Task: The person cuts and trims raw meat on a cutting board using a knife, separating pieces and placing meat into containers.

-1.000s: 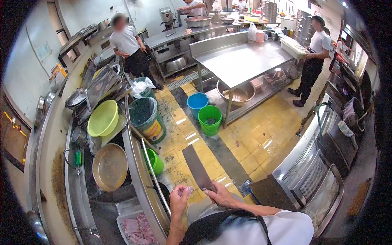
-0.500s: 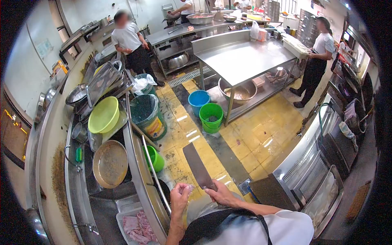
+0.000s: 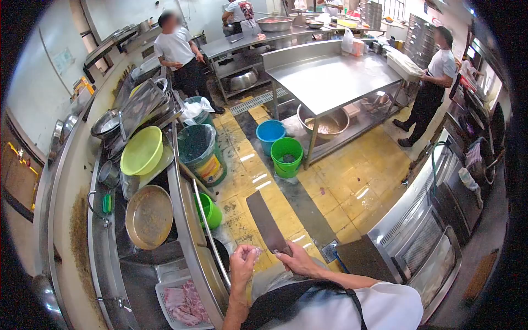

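Observation:
A broad-bladed cleaver (image 3: 266,221) is held up in front of me, its blade pointing away and slightly left. My right hand (image 3: 300,260) is closed round its handle, with the thumb against the base of the blade. Just left of it, my left hand (image 3: 243,264) is raised with bent fingers pinched together. Something small and pale shows at those fingertips, too small to name. The left hand is apart from the blade. Below and left, a white basket (image 3: 159,294) of raw meat pieces (image 3: 186,303) sits in the sink.
Left, the steel sink counter (image 3: 190,242) holds a brown round pan (image 3: 148,217) and a yellow-green basin (image 3: 141,150). Green (image 3: 286,157) and blue (image 3: 270,135) buckets stand on the tiled floor by a steel table (image 3: 330,74). Co-workers stand beyond; one person (image 3: 437,71) holds a white container.
My view has shifted slightly. The person at the back has turned and straightened up. Both my hands and the cleaver keep the same position.

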`<action>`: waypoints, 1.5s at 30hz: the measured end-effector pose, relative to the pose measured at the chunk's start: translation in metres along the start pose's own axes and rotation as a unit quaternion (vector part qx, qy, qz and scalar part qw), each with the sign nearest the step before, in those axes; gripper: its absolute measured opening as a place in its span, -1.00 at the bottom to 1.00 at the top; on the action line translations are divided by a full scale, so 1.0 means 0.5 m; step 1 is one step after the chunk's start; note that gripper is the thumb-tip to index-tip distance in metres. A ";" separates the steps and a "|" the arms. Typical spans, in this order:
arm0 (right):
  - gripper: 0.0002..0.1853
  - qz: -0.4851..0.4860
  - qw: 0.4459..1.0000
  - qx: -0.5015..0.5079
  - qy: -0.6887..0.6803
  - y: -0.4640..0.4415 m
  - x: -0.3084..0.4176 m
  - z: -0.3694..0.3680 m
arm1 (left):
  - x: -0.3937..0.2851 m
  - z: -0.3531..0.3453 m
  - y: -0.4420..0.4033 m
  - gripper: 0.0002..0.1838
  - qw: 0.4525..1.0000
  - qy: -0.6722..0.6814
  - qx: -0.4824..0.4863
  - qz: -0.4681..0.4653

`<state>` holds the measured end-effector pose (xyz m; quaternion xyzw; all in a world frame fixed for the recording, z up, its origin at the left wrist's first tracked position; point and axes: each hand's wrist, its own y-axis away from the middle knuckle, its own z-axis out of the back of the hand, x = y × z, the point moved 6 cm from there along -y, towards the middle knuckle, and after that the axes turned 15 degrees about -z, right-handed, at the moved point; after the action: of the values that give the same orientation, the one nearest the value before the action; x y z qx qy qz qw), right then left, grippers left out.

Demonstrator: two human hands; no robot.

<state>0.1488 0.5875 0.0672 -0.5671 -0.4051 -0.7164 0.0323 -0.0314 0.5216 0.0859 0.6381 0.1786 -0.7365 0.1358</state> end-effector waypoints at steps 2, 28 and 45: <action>-0.63 -0.003 1.000 0.004 -0.002 -0.003 -0.003 0.000 | 0.006 0.001 0.002 -0.88 1.000 0.004 -0.002 -0.001; -0.68 -0.017 0.999 0.041 0.023 -0.017 0.031 0.017 | 0.014 -0.005 0.009 -0.86 0.998 -0.011 -0.048 0.024; -0.67 -0.034 0.996 0.079 0.007 -0.059 0.041 0.048 | 0.020 -0.021 -0.010 -0.76 0.993 -0.055 -0.094 -0.037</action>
<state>0.1458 0.6305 0.0689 -0.5438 -0.4792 -0.6867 0.0552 -0.0255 0.5310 0.0753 0.5736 0.2627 -0.7552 0.1777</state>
